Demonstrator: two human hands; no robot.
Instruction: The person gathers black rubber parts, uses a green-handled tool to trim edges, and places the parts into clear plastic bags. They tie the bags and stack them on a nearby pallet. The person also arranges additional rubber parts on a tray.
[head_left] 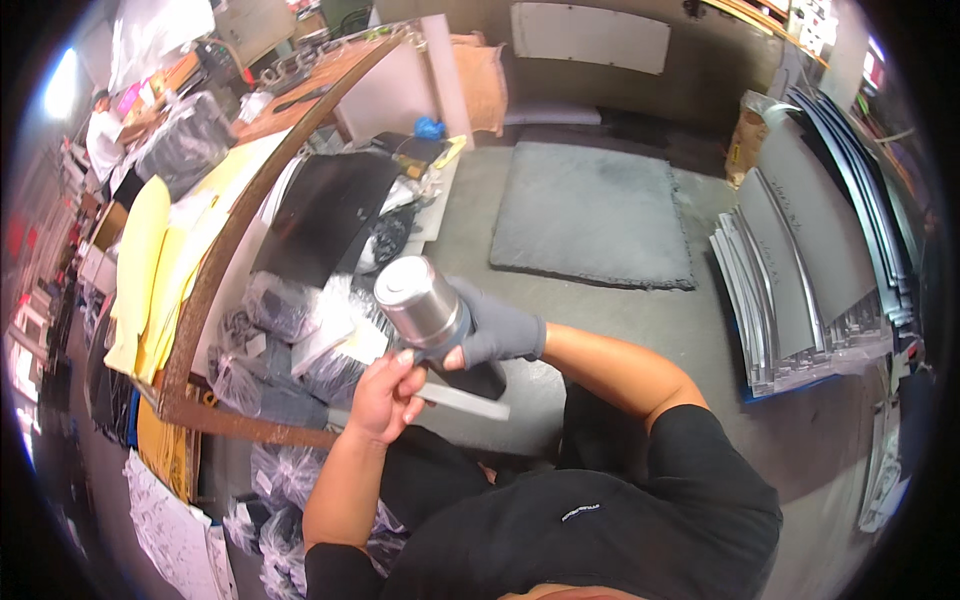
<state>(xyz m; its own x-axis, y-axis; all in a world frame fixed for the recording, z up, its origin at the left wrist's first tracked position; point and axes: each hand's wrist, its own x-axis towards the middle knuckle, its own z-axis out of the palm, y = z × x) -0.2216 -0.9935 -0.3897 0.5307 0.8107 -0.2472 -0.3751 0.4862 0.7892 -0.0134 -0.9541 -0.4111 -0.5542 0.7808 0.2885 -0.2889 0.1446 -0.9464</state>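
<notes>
1. Nearest the camera is the person's own black shirt (640,510), filling the lower edge, with both forearms reaching up and away from it.
2. The left hand (388,395) is bare. Its fingers curl closed around the near end of a flat grey strip (465,400), and the fingertips touch the lower edge of the metal can.
3. The right hand (492,332) wears a grey glove with the fingertips exposed. It wraps around the silver metal can (420,300) from the right side, clamped firmly on the body.
4. The can sits between the two hands, held up in the air in front of the chest, tilted with its flat lidded end pointing up and to the left.
5. To handle it well, I judge the gloved grip should stay low on the body so the lidded end remains free, while the bare hand steadies the base and keeps the strip from slipping.
6. Below and to the left lie bagged dark parts (285,310) beside a rusty curved metal rim (200,310).
7. A grey mat (590,215) lies on the concrete floor beyond, with stacked curved grey panels (790,270) to the right.
</notes>
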